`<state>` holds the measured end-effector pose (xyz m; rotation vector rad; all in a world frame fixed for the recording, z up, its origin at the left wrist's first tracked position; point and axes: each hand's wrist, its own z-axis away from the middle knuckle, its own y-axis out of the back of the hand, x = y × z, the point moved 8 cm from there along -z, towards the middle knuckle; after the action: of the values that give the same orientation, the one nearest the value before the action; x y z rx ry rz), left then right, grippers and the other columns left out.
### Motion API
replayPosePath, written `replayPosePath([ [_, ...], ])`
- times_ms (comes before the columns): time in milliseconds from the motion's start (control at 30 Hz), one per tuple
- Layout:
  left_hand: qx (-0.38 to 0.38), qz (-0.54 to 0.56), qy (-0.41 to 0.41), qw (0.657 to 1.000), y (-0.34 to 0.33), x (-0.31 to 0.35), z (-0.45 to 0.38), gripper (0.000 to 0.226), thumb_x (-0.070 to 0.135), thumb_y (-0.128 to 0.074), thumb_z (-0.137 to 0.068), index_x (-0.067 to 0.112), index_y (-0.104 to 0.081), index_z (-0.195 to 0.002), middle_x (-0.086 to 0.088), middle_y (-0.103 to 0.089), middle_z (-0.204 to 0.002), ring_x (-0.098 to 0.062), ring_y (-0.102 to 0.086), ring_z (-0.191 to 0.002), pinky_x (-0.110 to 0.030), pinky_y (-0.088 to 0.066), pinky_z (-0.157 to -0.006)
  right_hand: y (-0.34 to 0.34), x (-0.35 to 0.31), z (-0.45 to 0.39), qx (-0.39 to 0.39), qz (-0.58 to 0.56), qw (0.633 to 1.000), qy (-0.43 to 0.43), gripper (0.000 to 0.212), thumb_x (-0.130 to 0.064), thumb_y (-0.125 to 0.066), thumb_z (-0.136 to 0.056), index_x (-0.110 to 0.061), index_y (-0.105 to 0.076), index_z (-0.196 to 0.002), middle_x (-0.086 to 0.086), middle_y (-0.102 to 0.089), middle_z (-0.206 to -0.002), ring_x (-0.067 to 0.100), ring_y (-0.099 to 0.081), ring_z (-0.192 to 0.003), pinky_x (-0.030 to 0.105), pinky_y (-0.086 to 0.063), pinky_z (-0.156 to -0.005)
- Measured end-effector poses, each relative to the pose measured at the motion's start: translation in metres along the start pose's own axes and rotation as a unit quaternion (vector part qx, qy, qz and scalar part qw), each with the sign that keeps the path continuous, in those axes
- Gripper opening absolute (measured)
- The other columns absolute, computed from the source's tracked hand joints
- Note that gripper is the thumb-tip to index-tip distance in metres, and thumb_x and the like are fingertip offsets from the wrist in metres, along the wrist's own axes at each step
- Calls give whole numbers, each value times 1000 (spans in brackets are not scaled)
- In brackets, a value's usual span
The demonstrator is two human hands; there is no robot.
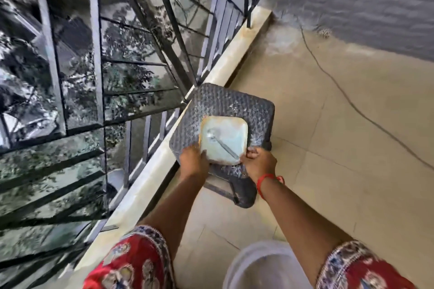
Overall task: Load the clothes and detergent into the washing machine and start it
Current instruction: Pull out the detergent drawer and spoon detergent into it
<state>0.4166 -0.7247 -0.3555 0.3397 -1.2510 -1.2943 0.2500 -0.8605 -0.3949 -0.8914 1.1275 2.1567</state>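
I have both hands on the tub (224, 139): left hand (193, 160) and right hand (259, 162) clamp its near corners. The tub sits open on the stool (218, 101) by the railing (131, 73), a spoon (222, 142) lying in its pale powder.

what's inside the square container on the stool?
A metal spoon lies on pale powder in the open container, gripped by left hand and right hand. Powder depth is hidden.

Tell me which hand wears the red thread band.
The right hand, gripping the near right corner of the pale square tub on the dark woven stool; the left hand at the opposite corner has a bare wrist.
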Motion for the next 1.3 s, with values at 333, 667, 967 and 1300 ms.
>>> replayPosePath([
  [333, 28, 121, 102, 987, -5, -30, -9, 18, 13, -64, -85, 11, -71, -101, -10, -72, -98, -28, -64, -94, -35, -51, -89, -4, 9, 1, 1, -49, 997, -52, 25, -7, -77, -75, -5, -70, -99, 11, -73, -92, 22, -70, -81, 37, -58, -81],
  [667, 33, 142, 123, 982, 58, -33, 69, 10, 13, -58, -86, 5, -63, -92, -7, -62, -86, -25, -55, -83, -28, -39, -70, 29, -35, 64, -18, -32, 999, -24, 20, -8, -78, -72, -10, -73, -91, 5, -74, -86, 20, -68, -83, 34, -55, -85],
  [967, 64, 185, 143, 970, 202, -65, 201, 4, 14, -62, -80, 16, -60, -77, -5, -69, -78, -29, -65, -89, -30, -44, -72, 62, -142, 222, -59, 50, 990, 117, 10, -10, -78, -66, -8, -70, -73, 8, -72, -69, 26, -70, -73, 33, -54, -71],
  [1300, 145, 357, 148, 911, 323, -176, 369, 19, 40, -60, -81, 23, -53, -79, -9, -69, -92, -32, -66, -91, -43, -55, -82, 46, -203, 435, -160, 86, 960, 212, 10, -17, -78, -71, -14, -69, -69, -3, -66, -50, 3, -63, -51, 28, -55, -62],
])
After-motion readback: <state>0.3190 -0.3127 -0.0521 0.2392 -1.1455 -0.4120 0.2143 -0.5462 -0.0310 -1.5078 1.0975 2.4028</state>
